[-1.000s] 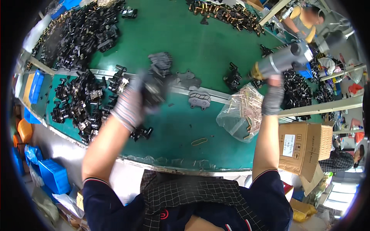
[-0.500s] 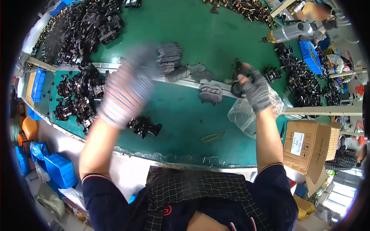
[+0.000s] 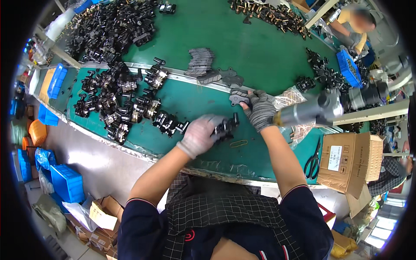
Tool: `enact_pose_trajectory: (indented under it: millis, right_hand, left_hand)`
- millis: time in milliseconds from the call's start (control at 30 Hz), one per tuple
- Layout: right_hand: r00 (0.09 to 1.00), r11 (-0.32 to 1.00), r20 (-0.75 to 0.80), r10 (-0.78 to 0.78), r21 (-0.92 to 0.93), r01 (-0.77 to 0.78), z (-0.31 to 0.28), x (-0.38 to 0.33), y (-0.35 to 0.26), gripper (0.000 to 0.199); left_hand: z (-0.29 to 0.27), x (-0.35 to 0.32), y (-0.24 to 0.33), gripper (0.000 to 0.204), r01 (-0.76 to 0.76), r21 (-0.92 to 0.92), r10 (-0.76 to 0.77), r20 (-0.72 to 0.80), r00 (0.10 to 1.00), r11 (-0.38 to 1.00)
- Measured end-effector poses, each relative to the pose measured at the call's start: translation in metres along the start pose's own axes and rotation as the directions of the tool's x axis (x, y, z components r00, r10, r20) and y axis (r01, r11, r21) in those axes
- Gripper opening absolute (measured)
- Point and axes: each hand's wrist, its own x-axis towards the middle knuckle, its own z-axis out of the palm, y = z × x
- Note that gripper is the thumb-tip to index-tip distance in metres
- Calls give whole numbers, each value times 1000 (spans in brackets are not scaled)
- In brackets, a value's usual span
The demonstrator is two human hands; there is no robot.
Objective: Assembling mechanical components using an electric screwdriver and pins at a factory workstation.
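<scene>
My left hand (image 3: 198, 138), in a pale knitted glove, is closed on a black brake caliper (image 3: 227, 126) above the near part of the green bench (image 3: 186, 104). My right hand (image 3: 262, 112), in a dark grey glove with bare thumb and fingertip, pinches a grey brake pad (image 3: 238, 97) by the metal strip. Beyond it lie a stack of brake pads (image 3: 200, 60) and several loose pads (image 3: 230, 78). Left of my left hand sit many black calipers (image 3: 113, 93). A blurred grey cylindrical tool (image 3: 305, 112) hangs across my right wrist.
A heap of black parts (image 3: 115, 30) covers the far left. Brass-tipped parts (image 3: 275, 16) lie far back. A clear bag (image 3: 291, 97), scissors (image 3: 313, 164) and a cardboard box (image 3: 344, 162) are at the right. A rubber band (image 3: 238, 143) lies nearby. Another person (image 3: 353, 30) works far right.
My left hand came from the left calipers toward the near middle, now with a caliper. My right hand moved left from the bag to the brake pad. The hanging tool swung nearer.
</scene>
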Motion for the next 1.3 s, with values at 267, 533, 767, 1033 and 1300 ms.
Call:
enact_pose_trajectory:
  millis: [267, 533, 767, 1033, 1300]
  right_hand:
    - [789, 902, 598, 141, 251, -351, -11, -4, 0, 51]
    - [982, 862, 118, -144, 502, 66, -63, -80, 4, 32]
    - [894, 881, 260, -366, 406, 243, -90, -113, -55, 29]
    - [893, 754, 155, -423, 607, 251, -78, -115, -28, 33]
    - [895, 692, -24, -445, 626, 361, -51, -73, -21, 35]
  left_hand:
    - [-7, 7, 15, 47, 90, 163, -93, 11, 996, 982]
    - [-5, -51, 54, 48, -56, 217, 123, -310, 943, 975]
    - [26, -80, 43, 39, 28, 210, -27, -8, 1000, 977]
    - [27, -86, 40, 30, 49, 91, -44, -63, 997, 995]
    - [5, -50, 38, 29, 42, 137, 0, -289, 957, 990]
